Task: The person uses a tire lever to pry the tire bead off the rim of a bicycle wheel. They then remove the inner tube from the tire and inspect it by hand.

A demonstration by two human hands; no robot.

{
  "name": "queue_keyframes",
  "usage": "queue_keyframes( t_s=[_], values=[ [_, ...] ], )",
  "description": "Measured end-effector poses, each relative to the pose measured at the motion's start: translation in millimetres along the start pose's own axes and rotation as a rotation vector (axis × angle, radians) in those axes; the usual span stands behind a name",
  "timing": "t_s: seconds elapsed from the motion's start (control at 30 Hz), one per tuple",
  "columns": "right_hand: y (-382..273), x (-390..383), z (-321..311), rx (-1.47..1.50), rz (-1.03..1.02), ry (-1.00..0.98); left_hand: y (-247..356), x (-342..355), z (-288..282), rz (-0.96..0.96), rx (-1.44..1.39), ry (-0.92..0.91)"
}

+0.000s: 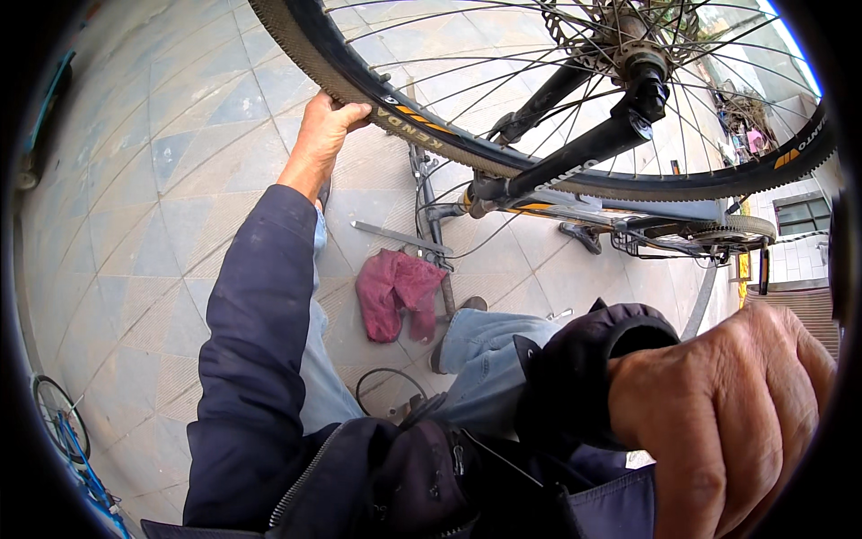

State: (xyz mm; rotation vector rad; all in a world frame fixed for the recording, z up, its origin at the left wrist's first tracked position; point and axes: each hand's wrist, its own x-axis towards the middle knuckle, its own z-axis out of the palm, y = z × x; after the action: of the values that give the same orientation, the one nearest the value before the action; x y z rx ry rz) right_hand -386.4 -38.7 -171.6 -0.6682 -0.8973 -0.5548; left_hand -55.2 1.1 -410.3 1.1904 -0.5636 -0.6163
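Observation:
A bicycle wheel with a black knobbly tyre point(296, 40) rises in front of me, its hub point(642, 67) at the top right, held in a black fork point(575, 166). My left hand point(321, 135) is closed round the tyre's left part, thumb on the near side and fingers behind it. Close to the camera at lower right, my right hand point(718, 413) is raised with its fingers curled. Its fingertips point away, so anything inside is hidden. The bicycle's frame point(620, 216) stretches to the right, towards its other wheel point(741, 226).
A dark red cloth point(395, 292) lies on the tiled floor point(144, 296) by the handlebar point(447, 292), next to a flat metal bar point(386, 235). A small metal tool point(560, 314) lies near my knee. At lower left stands a blue bicycle point(67, 431).

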Motion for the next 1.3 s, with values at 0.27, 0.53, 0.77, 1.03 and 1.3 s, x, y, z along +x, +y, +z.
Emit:
queue_keyframes(
  t_s=[0.27,0.53,0.77,1.03,1.3],
  values=[
    [-4,-3,-1,-0.001,-0.001,0.014,1,4,-11,0.115,0.008,0.026],
    [-20,-8,-5,-0.013,-0.021,0.047,30,7,-19,0.194,-0.073,0.036],
    [-19,13,-17,-0.063,0.152,0.108,41,12,-16,0.294,-0.216,0.010],
    [-2,36,-18,-0.262,0.236,0.073,37,28,2,0.463,-0.051,0.247],
    [-86,-13,-5,-0.092,0.012,0.272,30,16,-5,0.352,-0.180,0.119]
  ],
)
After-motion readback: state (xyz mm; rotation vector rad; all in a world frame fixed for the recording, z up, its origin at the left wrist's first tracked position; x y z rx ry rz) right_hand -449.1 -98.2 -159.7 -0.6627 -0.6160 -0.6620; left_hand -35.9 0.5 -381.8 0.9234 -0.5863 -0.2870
